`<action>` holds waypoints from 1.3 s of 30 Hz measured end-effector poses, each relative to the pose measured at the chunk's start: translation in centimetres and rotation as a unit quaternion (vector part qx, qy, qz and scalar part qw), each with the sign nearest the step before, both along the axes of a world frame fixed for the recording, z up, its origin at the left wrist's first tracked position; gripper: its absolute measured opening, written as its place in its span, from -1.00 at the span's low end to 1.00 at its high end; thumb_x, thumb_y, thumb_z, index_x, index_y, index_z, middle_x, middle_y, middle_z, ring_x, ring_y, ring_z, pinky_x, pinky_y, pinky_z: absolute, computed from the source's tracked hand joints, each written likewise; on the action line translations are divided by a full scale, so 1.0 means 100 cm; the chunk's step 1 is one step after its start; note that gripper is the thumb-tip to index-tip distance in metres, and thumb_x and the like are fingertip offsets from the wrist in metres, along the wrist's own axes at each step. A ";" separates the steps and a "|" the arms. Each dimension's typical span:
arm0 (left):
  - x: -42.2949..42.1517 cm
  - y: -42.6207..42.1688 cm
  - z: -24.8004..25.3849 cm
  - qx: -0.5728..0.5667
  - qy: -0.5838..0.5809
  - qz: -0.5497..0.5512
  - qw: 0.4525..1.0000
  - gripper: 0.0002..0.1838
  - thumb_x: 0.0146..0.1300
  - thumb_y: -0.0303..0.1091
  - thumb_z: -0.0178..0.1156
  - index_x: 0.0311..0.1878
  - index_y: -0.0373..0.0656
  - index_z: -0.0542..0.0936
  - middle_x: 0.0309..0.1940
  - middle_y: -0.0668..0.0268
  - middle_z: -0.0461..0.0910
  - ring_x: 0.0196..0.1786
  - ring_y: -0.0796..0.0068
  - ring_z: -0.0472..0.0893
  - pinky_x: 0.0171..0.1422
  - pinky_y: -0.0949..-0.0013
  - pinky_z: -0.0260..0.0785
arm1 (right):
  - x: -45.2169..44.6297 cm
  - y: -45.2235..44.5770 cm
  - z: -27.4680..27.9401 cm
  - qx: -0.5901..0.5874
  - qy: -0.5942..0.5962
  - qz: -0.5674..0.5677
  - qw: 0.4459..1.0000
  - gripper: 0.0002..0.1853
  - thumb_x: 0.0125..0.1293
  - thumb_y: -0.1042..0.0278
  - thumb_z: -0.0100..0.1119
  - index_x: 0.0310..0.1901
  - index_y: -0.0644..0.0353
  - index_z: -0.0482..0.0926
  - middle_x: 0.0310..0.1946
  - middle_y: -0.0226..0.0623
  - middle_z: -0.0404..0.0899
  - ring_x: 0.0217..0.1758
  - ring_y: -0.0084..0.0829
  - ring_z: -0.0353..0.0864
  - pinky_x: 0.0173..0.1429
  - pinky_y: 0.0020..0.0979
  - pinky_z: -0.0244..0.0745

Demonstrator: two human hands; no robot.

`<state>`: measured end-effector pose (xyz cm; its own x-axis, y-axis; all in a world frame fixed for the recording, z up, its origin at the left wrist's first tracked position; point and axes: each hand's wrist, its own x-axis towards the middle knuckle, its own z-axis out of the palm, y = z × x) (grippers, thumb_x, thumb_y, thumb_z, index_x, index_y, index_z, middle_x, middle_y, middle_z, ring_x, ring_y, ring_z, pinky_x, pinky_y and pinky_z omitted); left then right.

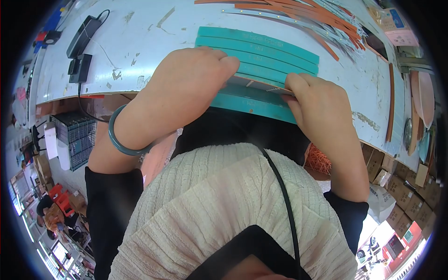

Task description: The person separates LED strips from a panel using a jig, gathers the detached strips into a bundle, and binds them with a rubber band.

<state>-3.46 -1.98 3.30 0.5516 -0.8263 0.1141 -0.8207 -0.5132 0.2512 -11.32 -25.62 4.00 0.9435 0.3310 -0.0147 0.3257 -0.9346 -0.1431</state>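
My left hand [198, 77] and my right hand [319, 100] are both closed, thumbs and fingers pinching the two ends of a thin strip [261, 86]. Its face looks grey with small white marks, and one edge is orange-brown. The strip lies along a teal grooved block [259, 46] at the table's front edge. Faint writing shows on the block's long parallel ribs. Below the strip, the front teal section [252, 103] shows a small hole. Parts of the strip's ends are hidden by my fingers.
Orange strips [298, 11] and white strips with dots [266, 15] lie at the back right of the white table [140, 42]. A black power adapter [80, 68] with a cord sits left. Cardboard boxes [405, 196] are stacked at lower right. A person [51, 212] is far left.
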 end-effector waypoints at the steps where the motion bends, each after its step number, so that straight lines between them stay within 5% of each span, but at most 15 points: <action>1: 0.000 0.000 0.000 0.001 0.003 -0.001 1.000 -0.82 0.12 -0.45 0.25 -0.23 -0.18 0.47 -0.37 0.17 0.56 -0.21 0.03 0.57 -0.17 0.08 0.41 | 0.002 -0.001 0.000 0.012 0.000 0.011 1.000 -0.81 0.16 0.38 0.28 -0.24 0.16 0.49 -0.38 -0.22 0.60 -0.30 -0.09 0.62 -0.24 -0.15 0.48; 6: 0.038 0.001 -0.011 -0.040 0.070 -0.093 0.992 -0.75 0.00 -0.41 0.37 -0.27 -0.25 0.54 -0.43 0.15 0.57 -0.29 0.06 0.59 -0.22 0.17 0.42 | 0.037 -0.027 -0.001 0.071 0.059 0.113 0.989 -0.77 0.12 0.32 0.31 -0.21 0.23 0.60 -0.35 -0.13 0.63 -0.26 -0.03 0.62 -0.16 -0.16 0.51; 7: 0.052 -0.001 -0.014 -0.041 0.087 -0.122 0.988 -0.72 -0.02 -0.40 0.40 -0.27 -0.27 0.56 -0.45 0.15 0.58 -0.32 0.11 0.60 -0.23 0.21 0.43 | 0.048 -0.035 -0.012 0.110 0.068 0.122 0.984 -0.63 0.04 0.26 0.41 -0.14 0.27 0.64 -0.37 -0.12 0.65 -0.25 -0.16 0.64 -0.13 -0.26 0.51; 10: 0.087 -0.017 -0.006 0.074 0.391 -0.108 0.911 -0.62 -0.08 -0.32 0.48 -0.25 -0.34 0.60 -0.46 0.20 0.61 -0.40 0.36 0.60 -0.27 0.34 0.42 | 0.080 -0.045 -0.018 0.284 0.332 0.098 0.894 -0.51 -0.03 0.21 0.52 -0.14 0.39 0.63 -0.41 -0.20 0.63 -0.30 -0.35 0.58 -0.16 -0.34 0.44; 11: 0.094 -0.023 -0.003 0.113 0.430 -0.115 0.888 -0.54 -0.08 -0.25 0.50 -0.21 -0.40 0.60 -0.43 0.23 0.62 -0.41 0.55 0.55 -0.29 0.40 0.42 | 0.084 -0.045 -0.016 0.254 0.327 0.102 0.904 -0.43 -0.07 0.17 0.56 -0.11 0.45 0.62 -0.40 -0.29 0.60 -0.27 -0.50 0.52 -0.12 -0.42 0.44; 14: 0.091 -0.021 -0.008 0.083 0.388 -0.130 0.909 -0.52 -0.10 -0.23 0.50 -0.19 -0.39 0.59 -0.44 0.20 0.61 -0.39 0.45 0.57 -0.29 0.37 0.42 | 0.085 -0.043 -0.015 0.234 0.345 0.094 0.904 -0.44 -0.08 0.15 0.57 -0.12 0.40 0.62 -0.38 -0.26 0.60 -0.26 -0.47 0.52 -0.11 -0.43 0.44; 17: 0.079 -0.014 -0.006 0.027 0.260 -0.172 0.950 -0.52 -0.11 -0.26 0.48 -0.16 -0.37 0.57 -0.44 0.16 0.58 -0.35 0.36 0.60 -0.26 0.35 0.42 | 0.073 -0.046 -0.021 0.248 0.234 0.149 0.928 -0.47 -0.08 0.19 0.55 -0.14 0.37 0.61 -0.38 -0.26 0.58 -0.28 -0.46 0.50 -0.13 -0.43 0.43; 20: 0.061 -0.009 -0.004 -0.006 0.150 -0.148 0.977 -0.56 -0.08 -0.34 0.44 -0.13 -0.32 0.56 -0.42 0.11 0.57 -0.32 0.20 0.61 -0.22 0.31 0.43 | 0.057 -0.039 -0.010 0.261 0.177 0.095 0.944 -0.55 -0.07 0.24 0.48 -0.15 0.30 0.62 -0.37 -0.12 0.62 -0.30 -0.24 0.59 -0.13 -0.33 0.47; 26: 0.056 -0.013 0.012 -0.047 0.172 -0.116 0.977 -0.67 -0.01 -0.46 0.38 -0.14 -0.25 0.55 -0.35 0.12 0.60 -0.25 0.07 0.59 -0.17 0.22 0.41 | 0.051 -0.045 0.007 0.221 0.138 0.068 0.963 -0.70 0.05 0.35 0.36 -0.18 0.27 0.60 -0.38 -0.13 0.60 -0.30 -0.15 0.58 -0.14 -0.29 0.47; 29: 0.051 -0.023 0.018 -0.207 -0.097 -0.108 0.968 -0.70 0.03 -0.44 0.38 -0.14 -0.21 0.56 -0.32 0.15 0.58 -0.15 0.13 0.58 -0.12 0.23 0.40 | 0.052 -0.060 0.000 0.218 0.056 0.009 0.974 -0.72 0.08 0.33 0.36 -0.18 0.24 0.60 -0.34 -0.17 0.60 -0.26 -0.17 0.59 -0.13 -0.26 0.47; 32: 0.032 -0.011 0.021 -0.143 0.019 -0.088 0.986 -0.75 0.07 -0.42 0.37 -0.17 -0.19 0.59 -0.33 0.18 0.56 -0.10 0.17 0.56 -0.05 0.26 0.41 | 0.045 -0.055 -0.010 0.098 -0.220 -0.017 0.970 -0.75 0.10 0.32 0.37 -0.19 0.19 0.60 -0.33 -0.21 0.57 -0.22 -0.20 0.57 -0.11 -0.23 0.45; 35: 0.025 0.012 -0.001 -0.035 0.114 -0.062 0.991 -0.80 0.08 -0.46 0.38 -0.23 -0.23 0.61 -0.38 0.20 0.53 -0.19 0.27 0.58 -0.11 0.30 0.42 | 0.018 -0.017 -0.018 0.215 -0.136 0.059 0.965 -0.76 0.07 0.33 0.38 -0.23 0.15 0.59 -0.33 -0.29 0.53 -0.19 -0.22 0.54 -0.08 -0.22 0.43; 39: 0.024 0.033 -0.014 -0.118 0.290 0.038 0.949 -0.87 0.08 -0.51 0.38 -0.30 -0.27 0.64 -0.38 0.25 0.55 -0.29 0.40 0.57 -0.20 0.40 0.41 | 0.010 0.009 -0.031 0.142 -0.222 0.049 0.963 -0.70 -0.07 0.43 0.46 -0.23 0.14 0.64 -0.22 -0.32 0.57 -0.12 -0.23 0.55 -0.02 -0.25 0.42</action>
<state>-1.06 1.34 1.91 0.6356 -0.7704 -0.0508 -0.4711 -0.4391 0.7650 -10.29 -24.72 0.94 0.7995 0.3510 0.4874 0.4991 -0.8397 -0.2140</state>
